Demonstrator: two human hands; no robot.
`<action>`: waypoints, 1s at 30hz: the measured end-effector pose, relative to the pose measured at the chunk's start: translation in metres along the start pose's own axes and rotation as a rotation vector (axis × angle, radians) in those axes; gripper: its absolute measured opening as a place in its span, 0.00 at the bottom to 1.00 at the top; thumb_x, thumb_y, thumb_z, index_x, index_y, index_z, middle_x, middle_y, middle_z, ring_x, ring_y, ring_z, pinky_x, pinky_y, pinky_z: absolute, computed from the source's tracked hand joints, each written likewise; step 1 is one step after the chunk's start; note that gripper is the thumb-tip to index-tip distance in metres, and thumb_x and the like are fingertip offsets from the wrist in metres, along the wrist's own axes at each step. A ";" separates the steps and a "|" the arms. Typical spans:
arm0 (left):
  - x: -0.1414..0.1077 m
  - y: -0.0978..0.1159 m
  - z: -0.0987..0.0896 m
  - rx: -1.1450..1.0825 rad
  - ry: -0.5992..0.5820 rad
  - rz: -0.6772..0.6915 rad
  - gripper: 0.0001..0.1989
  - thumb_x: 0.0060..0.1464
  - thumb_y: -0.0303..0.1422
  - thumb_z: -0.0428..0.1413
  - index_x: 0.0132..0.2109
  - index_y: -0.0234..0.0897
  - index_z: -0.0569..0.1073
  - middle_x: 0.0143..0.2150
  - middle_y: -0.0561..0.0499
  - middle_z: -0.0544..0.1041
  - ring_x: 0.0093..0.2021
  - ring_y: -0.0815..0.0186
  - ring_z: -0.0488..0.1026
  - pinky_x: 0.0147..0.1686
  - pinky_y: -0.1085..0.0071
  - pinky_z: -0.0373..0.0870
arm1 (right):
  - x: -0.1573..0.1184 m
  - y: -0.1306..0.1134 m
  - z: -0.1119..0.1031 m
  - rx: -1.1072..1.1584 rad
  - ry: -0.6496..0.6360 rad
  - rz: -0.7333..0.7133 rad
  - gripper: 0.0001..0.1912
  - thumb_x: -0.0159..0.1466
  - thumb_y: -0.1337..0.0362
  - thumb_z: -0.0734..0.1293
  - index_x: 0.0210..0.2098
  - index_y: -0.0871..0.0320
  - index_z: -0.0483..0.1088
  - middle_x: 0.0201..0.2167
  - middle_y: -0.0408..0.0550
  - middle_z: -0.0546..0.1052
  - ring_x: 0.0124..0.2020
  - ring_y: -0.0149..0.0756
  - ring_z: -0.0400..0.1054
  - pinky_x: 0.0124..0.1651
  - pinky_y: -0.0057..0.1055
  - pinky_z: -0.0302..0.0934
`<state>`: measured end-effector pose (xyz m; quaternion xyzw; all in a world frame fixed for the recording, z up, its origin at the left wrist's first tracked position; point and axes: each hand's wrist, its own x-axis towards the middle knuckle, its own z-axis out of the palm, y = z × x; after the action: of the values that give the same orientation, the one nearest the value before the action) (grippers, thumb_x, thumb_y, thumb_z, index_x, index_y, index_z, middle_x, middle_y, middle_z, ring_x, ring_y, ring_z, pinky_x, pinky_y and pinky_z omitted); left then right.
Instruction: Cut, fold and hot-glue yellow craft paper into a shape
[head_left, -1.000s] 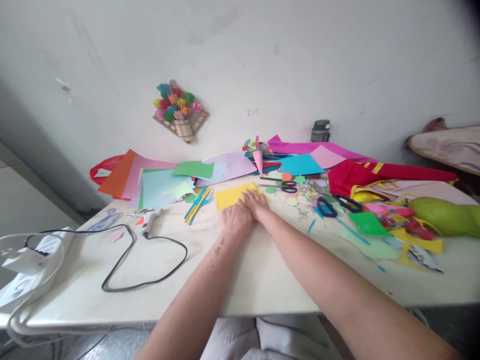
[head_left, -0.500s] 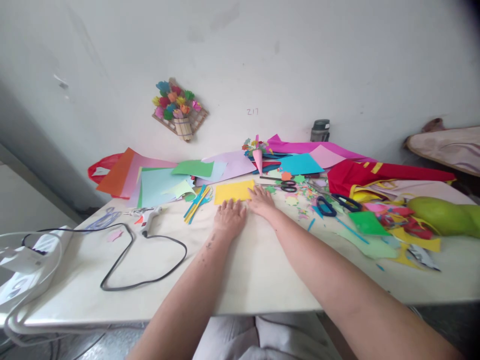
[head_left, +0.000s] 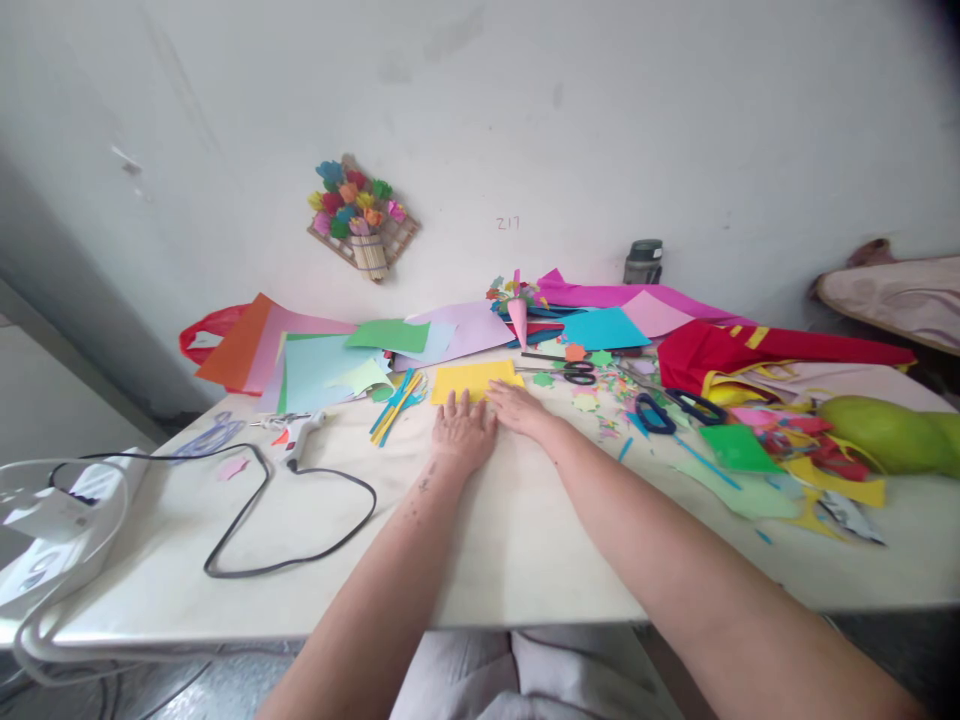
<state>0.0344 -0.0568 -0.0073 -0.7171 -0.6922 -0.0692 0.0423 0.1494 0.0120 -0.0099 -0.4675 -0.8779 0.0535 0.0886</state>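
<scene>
A yellow paper rectangle (head_left: 474,380) lies flat on the table in front of me. My left hand (head_left: 463,432) rests on its near edge, palm down with the fingers apart. Beside it, my right hand (head_left: 517,408) is laid flat with its fingers stretched over the paper's near right part. Blue and yellow paper strips (head_left: 396,408) lie in a crossed bundle left of the paper. To the right are black-handled scissors (head_left: 579,373) and scattered paper cutouts (head_left: 585,401).
A white glue gun (head_left: 304,436) with a looping black cord (head_left: 322,555) is at the left, near a power strip (head_left: 112,500). Coloured sheets (head_left: 322,375) line the back. Blue-handled scissors (head_left: 654,414), scraps and a green bundle (head_left: 877,432) occupy the right.
My right hand has shifted slightly left over the yellow paper, with its fingers flatter. More of the paper's right corner shows. The whole view has moved very slightly.
</scene>
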 end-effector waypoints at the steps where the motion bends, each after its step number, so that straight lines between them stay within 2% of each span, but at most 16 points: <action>1: 0.000 0.000 0.000 0.001 -0.006 0.010 0.29 0.55 0.47 0.31 0.60 0.42 0.55 0.64 0.49 0.50 0.63 0.57 0.42 0.58 0.56 0.41 | 0.000 0.000 0.000 0.002 -0.015 -0.014 0.24 0.62 0.69 0.50 0.58 0.62 0.55 0.62 0.48 0.50 0.62 0.34 0.40 0.61 0.34 0.38; 6: 0.001 0.002 0.000 0.009 -0.042 0.017 0.28 0.57 0.42 0.30 0.61 0.39 0.52 0.63 0.49 0.52 0.63 0.62 0.45 0.59 0.58 0.41 | -0.002 -0.001 0.001 0.010 -0.047 -0.036 0.25 0.64 0.64 0.48 0.60 0.60 0.52 0.62 0.47 0.48 0.63 0.36 0.39 0.61 0.39 0.36; 10: 0.000 0.002 -0.001 0.009 -0.051 0.001 0.28 0.56 0.40 0.31 0.62 0.35 0.51 0.64 0.47 0.50 0.63 0.62 0.45 0.59 0.59 0.41 | -0.005 -0.002 0.002 0.001 -0.038 -0.023 0.26 0.64 0.61 0.47 0.61 0.59 0.47 0.63 0.46 0.46 0.63 0.36 0.37 0.61 0.40 0.35; 15: 0.000 0.002 -0.002 0.008 -0.051 -0.041 0.28 0.56 0.41 0.32 0.61 0.36 0.52 0.64 0.44 0.48 0.63 0.57 0.44 0.58 0.58 0.42 | -0.006 -0.002 0.003 -0.025 -0.040 -0.045 0.26 0.64 0.61 0.46 0.61 0.59 0.49 0.63 0.46 0.46 0.63 0.36 0.37 0.61 0.41 0.34; 20: -0.001 0.001 -0.004 0.025 -0.057 -0.047 0.27 0.56 0.42 0.32 0.61 0.40 0.52 0.64 0.45 0.49 0.62 0.57 0.45 0.57 0.55 0.43 | -0.009 -0.003 0.002 -0.038 -0.031 -0.041 0.27 0.64 0.60 0.46 0.61 0.60 0.48 0.63 0.45 0.45 0.63 0.36 0.36 0.61 0.41 0.34; 24: 0.000 0.000 -0.003 0.027 -0.043 -0.051 0.28 0.56 0.43 0.32 0.60 0.40 0.53 0.64 0.46 0.50 0.62 0.57 0.45 0.57 0.53 0.42 | -0.013 -0.004 0.001 -0.028 -0.038 0.027 0.27 0.64 0.59 0.45 0.61 0.59 0.46 0.63 0.44 0.44 0.63 0.34 0.34 0.61 0.42 0.32; 30: 0.000 -0.001 -0.001 0.002 -0.037 -0.075 0.31 0.54 0.46 0.32 0.61 0.37 0.54 0.64 0.47 0.49 0.63 0.57 0.43 0.59 0.55 0.39 | -0.018 -0.004 -0.002 -0.036 -0.044 0.179 0.34 0.63 0.52 0.46 0.62 0.66 0.42 0.64 0.50 0.41 0.63 0.38 0.31 0.62 0.38 0.29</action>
<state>0.0335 -0.0570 -0.0064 -0.6918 -0.7193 -0.0567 0.0278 0.1559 -0.0053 -0.0094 -0.5445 -0.8350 0.0558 0.0559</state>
